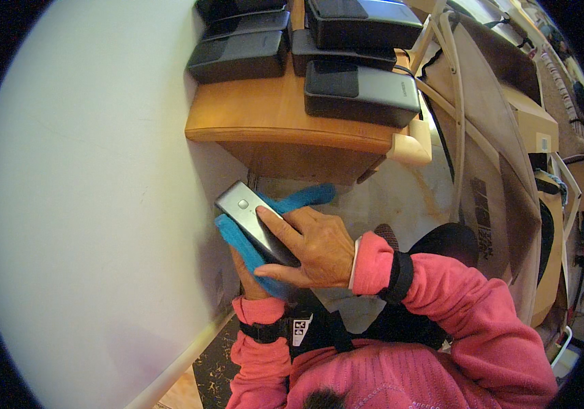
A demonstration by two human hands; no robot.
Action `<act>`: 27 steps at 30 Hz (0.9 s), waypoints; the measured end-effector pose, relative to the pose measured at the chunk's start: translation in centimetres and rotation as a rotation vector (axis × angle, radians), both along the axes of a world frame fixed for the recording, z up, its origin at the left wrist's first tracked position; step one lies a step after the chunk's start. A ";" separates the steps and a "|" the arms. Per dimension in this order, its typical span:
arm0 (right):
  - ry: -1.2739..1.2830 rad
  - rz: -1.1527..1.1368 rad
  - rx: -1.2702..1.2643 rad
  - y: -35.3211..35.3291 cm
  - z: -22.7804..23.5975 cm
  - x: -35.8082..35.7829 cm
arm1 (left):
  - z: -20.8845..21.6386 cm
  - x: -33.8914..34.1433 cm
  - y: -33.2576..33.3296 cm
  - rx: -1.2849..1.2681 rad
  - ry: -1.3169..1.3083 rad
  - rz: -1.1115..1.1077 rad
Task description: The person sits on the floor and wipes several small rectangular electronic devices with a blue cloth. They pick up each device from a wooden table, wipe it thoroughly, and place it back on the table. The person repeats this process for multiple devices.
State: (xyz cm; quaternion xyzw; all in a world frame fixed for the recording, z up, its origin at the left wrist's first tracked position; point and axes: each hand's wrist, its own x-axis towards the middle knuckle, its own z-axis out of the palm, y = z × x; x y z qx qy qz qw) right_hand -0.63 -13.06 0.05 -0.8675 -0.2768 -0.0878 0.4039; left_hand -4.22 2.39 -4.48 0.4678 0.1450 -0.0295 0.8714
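Observation:
A grey, box-shaped power bank [249,217] with a small button near its far end is tilted in front of me, beside the white wall. A blue cloth [244,247] wraps around its underside and sides, one corner sticking out to the right. My left hand [246,278] holds the power bank from below through this cloth; most of its fingers are hidden. From the right, my right hand [322,249] grips the near part. Its index finger lies along the top face and its thumb crosses the near end, while the other fingers curl over the cloth.
Several similar dark grey power banks [360,95] stand in stacks on a wooden stool or small table [264,119] ahead. The white wall [94,191] borders my left. A brown fabric item on a pale frame [496,170] and cardboard [534,126] stand to the right.

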 end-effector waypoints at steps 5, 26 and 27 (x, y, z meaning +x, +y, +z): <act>-0.146 0.020 0.069 -0.7 0.5 0.7 | -0.8 -0.4 0.7 0.408 -0.127 -0.081; 1.274 0.011 0.919 -3.0 -1.1 3.4 | -2.6 -0.1 3.3 0.506 -0.074 0.067; 1.244 -0.010 0.978 -2.9 -0.6 3.5 | -2.0 0.3 2.9 0.308 -0.023 0.107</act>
